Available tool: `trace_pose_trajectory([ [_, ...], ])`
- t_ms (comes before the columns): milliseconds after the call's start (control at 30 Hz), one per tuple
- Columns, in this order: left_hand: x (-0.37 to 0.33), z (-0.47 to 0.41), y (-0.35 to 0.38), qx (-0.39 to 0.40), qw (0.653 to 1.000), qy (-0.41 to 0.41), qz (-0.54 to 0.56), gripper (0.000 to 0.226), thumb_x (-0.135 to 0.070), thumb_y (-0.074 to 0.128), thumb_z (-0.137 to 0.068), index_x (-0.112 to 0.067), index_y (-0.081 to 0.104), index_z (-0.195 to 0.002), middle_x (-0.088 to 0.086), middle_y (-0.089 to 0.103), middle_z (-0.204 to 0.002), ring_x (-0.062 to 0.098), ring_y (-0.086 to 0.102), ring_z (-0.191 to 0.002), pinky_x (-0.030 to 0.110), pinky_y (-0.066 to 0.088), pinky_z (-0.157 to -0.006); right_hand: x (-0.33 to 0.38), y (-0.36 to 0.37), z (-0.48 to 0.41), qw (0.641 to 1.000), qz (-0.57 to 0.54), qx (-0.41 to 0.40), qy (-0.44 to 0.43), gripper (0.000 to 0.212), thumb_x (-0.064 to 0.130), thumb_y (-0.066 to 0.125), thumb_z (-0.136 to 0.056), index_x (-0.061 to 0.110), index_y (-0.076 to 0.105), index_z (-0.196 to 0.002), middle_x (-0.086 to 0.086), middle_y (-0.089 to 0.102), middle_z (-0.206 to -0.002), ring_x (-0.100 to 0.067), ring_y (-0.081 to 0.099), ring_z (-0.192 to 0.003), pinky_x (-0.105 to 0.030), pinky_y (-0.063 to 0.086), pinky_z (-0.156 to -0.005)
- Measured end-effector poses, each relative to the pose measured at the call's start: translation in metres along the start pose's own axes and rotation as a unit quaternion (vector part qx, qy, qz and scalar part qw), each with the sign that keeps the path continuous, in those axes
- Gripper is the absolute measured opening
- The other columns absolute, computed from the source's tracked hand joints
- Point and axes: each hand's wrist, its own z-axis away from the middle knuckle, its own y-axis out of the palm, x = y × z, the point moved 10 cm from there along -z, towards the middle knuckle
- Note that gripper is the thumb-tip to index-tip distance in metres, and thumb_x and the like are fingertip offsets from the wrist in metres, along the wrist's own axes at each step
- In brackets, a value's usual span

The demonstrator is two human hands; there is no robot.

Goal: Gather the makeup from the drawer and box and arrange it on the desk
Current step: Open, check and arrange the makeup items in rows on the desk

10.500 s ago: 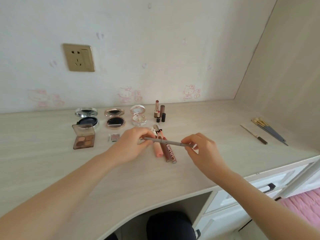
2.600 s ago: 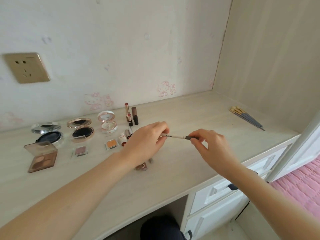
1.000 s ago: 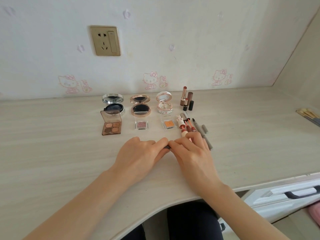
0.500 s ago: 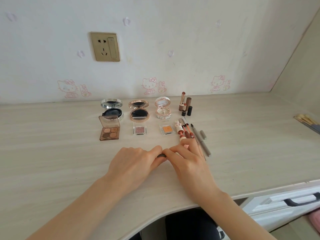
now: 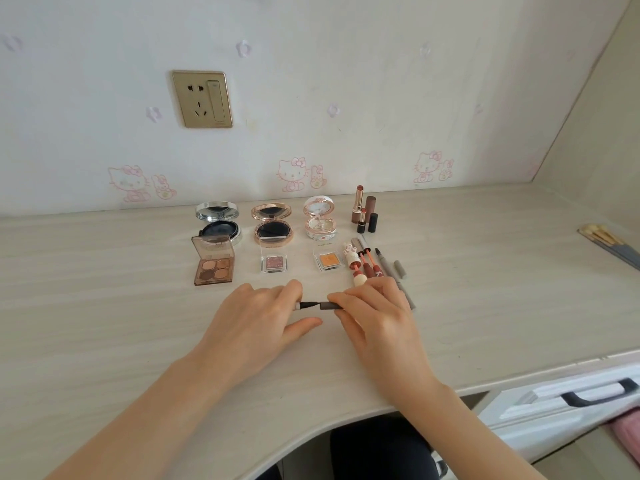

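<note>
Frame centre, low on tabletop (image 5: pixel 104 323): left hand (image 5: pixel 256 320) pinches slim liner pen (image 5: pixel 306 304), dark tip pointing right. Right hand (image 5: pixel 374 317) pinches dark cap (image 5: pixel 330 306), just apart from tip. Just beyond right hand: lip tubes (image 5: pixel 363 265) and grey pencils (image 5: pixel 388 268) lying side by side. Same row, leftward: two single shadow pans (image 5: pixel 274 264), one four-pan palette (image 5: pixel 213 270). Behind: three open round compacts (image 5: pixel 272 224), standing lipsticks (image 5: pixel 360 209). Right edge: brushes (image 5: pixel 602 237). Upper left: wall socket (image 5: pixel 202 98).

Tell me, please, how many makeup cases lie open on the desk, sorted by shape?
Round compacts: 3
Square eyeshadow cases: 3
Total: 6
</note>
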Motion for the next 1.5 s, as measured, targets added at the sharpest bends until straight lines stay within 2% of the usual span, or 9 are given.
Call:
trace_pose_trajectory([
  [100,0.011,0.003,0.001,-0.010,0.999,-0.044,0.025,0.025,-0.035,0.055,-0.088,-0.014,0.050,-0.075,-0.007,0.055,-0.060,0.019,0.050,-0.052,0.029,0.037,-0.051,-0.019,-0.001,0.000,0.996,-0.034,0.007,0.082,0.021,0.011,0.074,-0.080,0.013,0.074,-0.100,0.005,0.070,-0.091,-0.020,0.054,-0.089,-0.038,0.051,-0.079],
  [267,0.034,0.005,0.012,-0.003,0.980,-0.145,0.138,0.010,-0.016,0.042,-0.094,-0.018,0.052,-0.094,-0.010,0.042,-0.076,0.012,0.039,-0.073,0.024,0.028,-0.062,-0.038,-0.004,0.003,0.986,-0.076,0.013,0.148,0.023,0.010,0.071,-0.082,0.017,0.073,-0.105,0.008,0.070,-0.091,-0.015,0.049,-0.089,-0.030,0.049,-0.080],
  [433,0.025,-0.007,0.014,-0.030,0.948,-0.172,0.266,0.011,-0.014,0.055,-0.092,-0.023,0.060,-0.094,-0.009,0.054,-0.074,0.007,0.050,-0.071,0.018,0.038,-0.062,-0.057,-0.021,0.007,0.981,-0.092,0.012,0.172,0.028,0.014,0.069,-0.084,0.027,0.070,-0.108,0.019,0.065,-0.086,-0.009,0.050,-0.085,-0.009,0.038,-0.073],
  [600,-0.003,-0.027,0.020,-0.040,0.917,-0.170,0.360,0.032,-0.018,0.065,-0.086,-0.037,0.050,-0.107,-0.011,0.062,-0.070,0.005,0.059,-0.063,0.010,0.043,-0.059,-0.090,-0.033,0.012,0.970,-0.102,0.039,0.218,0.033,0.026,0.061,-0.088,0.037,0.058,-0.118,0.022,0.059,-0.082,0.002,0.051,-0.087,-0.007,0.037,-0.064],
  [733,-0.039,-0.049,0.028,-0.023,0.934,-0.124,0.336,0.018,-0.024,0.059,-0.088,-0.034,0.045,-0.091,-0.007,0.059,-0.066,0.009,0.056,-0.060,0.031,0.049,-0.060,-0.115,-0.044,0.020,0.972,-0.062,0.044,0.222,0.023,0.025,0.064,-0.087,0.032,0.064,-0.109,0.026,0.058,-0.075,0.000,0.051,-0.084,-0.006,0.038,-0.066],
  [867,-0.071,-0.075,0.039,-0.005,0.940,-0.090,0.328,0.010,-0.025,0.053,-0.093,-0.034,0.049,-0.095,-0.007,0.058,-0.070,0.009,0.057,-0.068,0.040,0.050,-0.066,-0.146,-0.051,0.027,0.970,-0.020,0.057,0.236,0.019,0.022,0.066,-0.086,0.027,0.066,-0.105,0.024,0.057,-0.076,-0.004,0.048,-0.083,-0.008,0.037,-0.063],
  [1067,-0.103,-0.121,0.062,0.016,0.952,-0.103,0.289,0.019,-0.027,0.050,-0.092,-0.030,0.055,-0.110,-0.010,0.059,-0.079,0.015,0.052,-0.090,0.039,0.050,-0.072,-0.175,-0.059,0.026,0.971,0.035,0.078,0.223,0.015,0.020,0.063,-0.088,0.020,0.066,-0.103,0.011,0.066,-0.089,-0.016,0.049,-0.087,-0.026,0.041,-0.070],
  [1267,-0.125,-0.149,0.082,0.046,0.986,-0.072,0.141,0.027,-0.029,0.048,-0.091,-0.020,0.056,-0.115,-0.002,0.066,-0.095,0.023,0.048,-0.105,0.033,0.032,-0.071,-0.183,-0.057,0.023,0.968,0.112,0.110,0.197,0.019,0.027,0.056,-0.093,0.018,0.068,-0.105,0.004,0.067,-0.095,-0.021,0.052,-0.094,-0.032,0.044,-0.079],
  [1500,-0.129,-0.150,0.099,0.079,0.995,-0.045,0.041,0.031,-0.034,0.046,-0.092,-0.016,0.060,-0.112,0.001,0.065,-0.103,0.025,0.045,-0.106,0.035,0.034,-0.077,-0.178,-0.054,0.021,0.969,0.146,0.117,0.162,0.018,0.024,0.056,-0.093,0.014,0.070,-0.100,-0.001,0.067,-0.090,-0.026,0.054,-0.089,-0.037,0.045,-0.075],
])
